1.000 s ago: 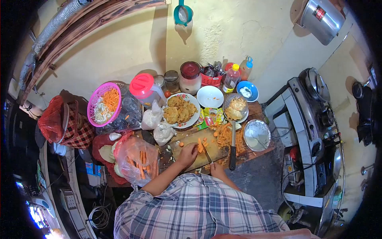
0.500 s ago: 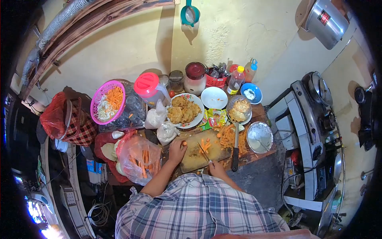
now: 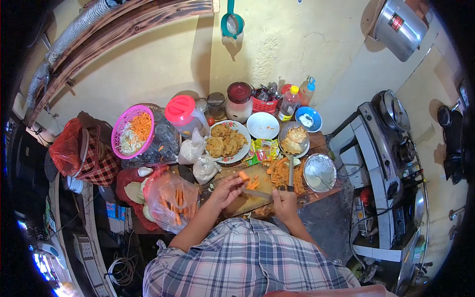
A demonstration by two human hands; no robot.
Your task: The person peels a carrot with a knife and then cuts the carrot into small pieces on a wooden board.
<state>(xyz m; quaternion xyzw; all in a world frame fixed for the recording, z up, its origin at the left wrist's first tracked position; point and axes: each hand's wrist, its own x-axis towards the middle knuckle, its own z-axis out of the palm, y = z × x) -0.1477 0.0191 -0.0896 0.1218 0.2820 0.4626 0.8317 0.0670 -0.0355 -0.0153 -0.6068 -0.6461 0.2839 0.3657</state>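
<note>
My left hand (image 3: 227, 192) pinches an orange carrot piece (image 3: 243, 175) between its fingertips, over the left part of the cutting board (image 3: 247, 204). In my right hand (image 3: 285, 205) is a knife (image 3: 258, 194), its blade pointing left toward my left fingers. Cut carrot pieces (image 3: 253, 182) lie on the board just beyond the blade. Right of them is a heap of orange carrot peelings or shreds (image 3: 279, 171). A dark-handled strainer ladle (image 3: 291, 171) reaches down close to my right hand, and part of its handle is hidden behind that hand.
To the left lies a plastic bag of carrots (image 3: 170, 198); a pink basket (image 3: 117, 133) with shredded vegetables stands behind it. A plate of fritters (image 3: 242, 154), a white plate (image 3: 262, 123) and a metal bowl (image 3: 319, 172) line the back and right. A stove (image 3: 376, 133) stands right.
My left hand has lifted from the board's left side with the carrot piece. The right hand has moved right and turned the knife from pointing away to pointing left.
</note>
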